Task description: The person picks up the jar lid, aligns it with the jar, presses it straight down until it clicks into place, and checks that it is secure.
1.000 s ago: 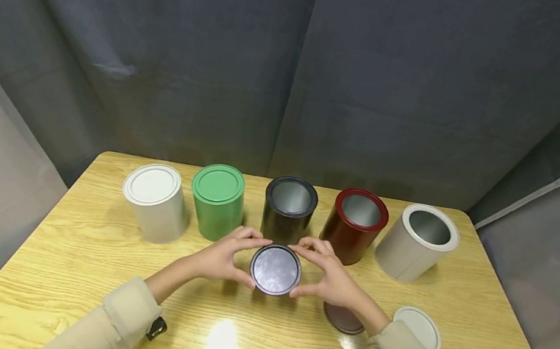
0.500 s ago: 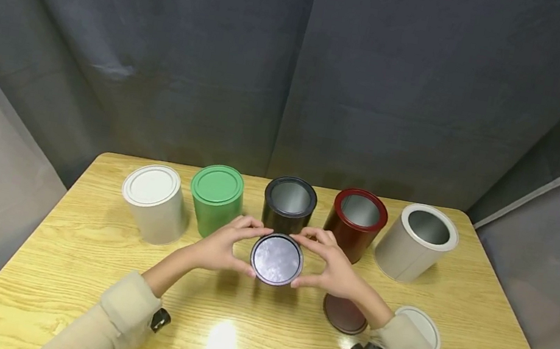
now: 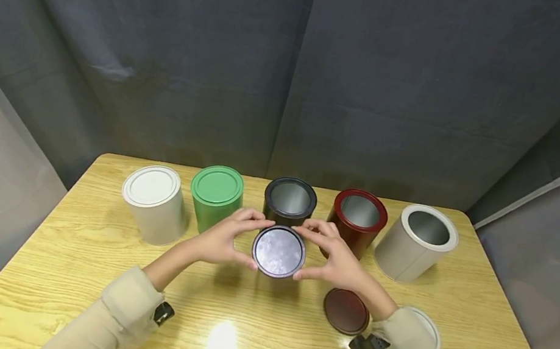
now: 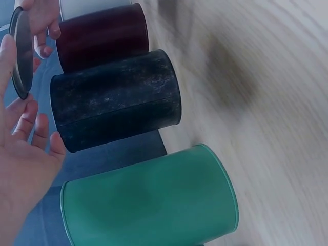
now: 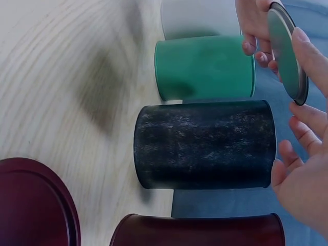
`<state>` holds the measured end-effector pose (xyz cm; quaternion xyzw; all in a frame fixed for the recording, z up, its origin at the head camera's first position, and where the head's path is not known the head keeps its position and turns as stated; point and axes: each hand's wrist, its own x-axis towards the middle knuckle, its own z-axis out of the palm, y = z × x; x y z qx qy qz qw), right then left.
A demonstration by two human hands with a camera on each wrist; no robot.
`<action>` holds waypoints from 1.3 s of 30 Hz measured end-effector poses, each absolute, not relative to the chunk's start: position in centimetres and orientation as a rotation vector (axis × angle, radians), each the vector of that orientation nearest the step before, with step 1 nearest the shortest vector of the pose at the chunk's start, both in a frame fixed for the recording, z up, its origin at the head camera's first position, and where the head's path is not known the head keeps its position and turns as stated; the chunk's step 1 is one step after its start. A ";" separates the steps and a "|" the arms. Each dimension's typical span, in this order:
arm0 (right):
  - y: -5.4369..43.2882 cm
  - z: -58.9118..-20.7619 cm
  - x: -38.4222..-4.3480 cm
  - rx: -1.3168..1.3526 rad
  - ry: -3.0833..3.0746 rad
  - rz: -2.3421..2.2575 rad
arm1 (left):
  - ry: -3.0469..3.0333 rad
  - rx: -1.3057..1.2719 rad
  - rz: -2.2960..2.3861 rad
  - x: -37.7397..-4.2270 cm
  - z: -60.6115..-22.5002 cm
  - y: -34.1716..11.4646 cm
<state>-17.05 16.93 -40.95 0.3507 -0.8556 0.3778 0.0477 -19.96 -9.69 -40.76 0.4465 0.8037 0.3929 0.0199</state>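
Between both hands is a round black lid (image 3: 279,251), pinched at its edges by thumbs and fingertips. My left hand (image 3: 232,237) grips its left side and my right hand (image 3: 332,255) its right side. Just behind it stands the black can (image 3: 291,197), its top uncovered and its grey inside showing. In the left wrist view the lid (image 4: 22,54) is held above the table, near the top end of the black can (image 4: 117,100). The right wrist view shows the lid's underside (image 5: 283,54), with the loose fingers beside the black can's rim (image 5: 272,146).
In the same row, a white can (image 3: 157,209) and a green can (image 3: 217,201) have lids on. A dark red can (image 3: 356,230) and another white can (image 3: 408,254) are uncovered. A dark red lid (image 3: 346,312) and a white lid (image 3: 427,326) lie on the table (image 3: 186,338).
Both hands have moved forward together with the black lid, bringing it closer to the black can and overlapping its front in the head view. The dark red lid on the table is more exposed.
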 end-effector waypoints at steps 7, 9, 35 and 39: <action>17.1 -40.5 -17.6 1.094 -2.573 1.121 | 2.484 1.406 1.246 -20.5 -40.4 -9.6; 17.1 -40.4 -17.8 1.099 -2.564 1.115 | 2.481 1.416 1.246 -20.6 -40.2 -9.5; 17.6 -38.5 -20.5 1.097 -2.591 1.156 | 2.479 1.331 1.214 -23.4 -38.6 -9.1; 17.8 -38.3 -21.1 1.100 -2.602 1.175 | 2.474 1.340 1.233 -23.9 -38.6 -8.9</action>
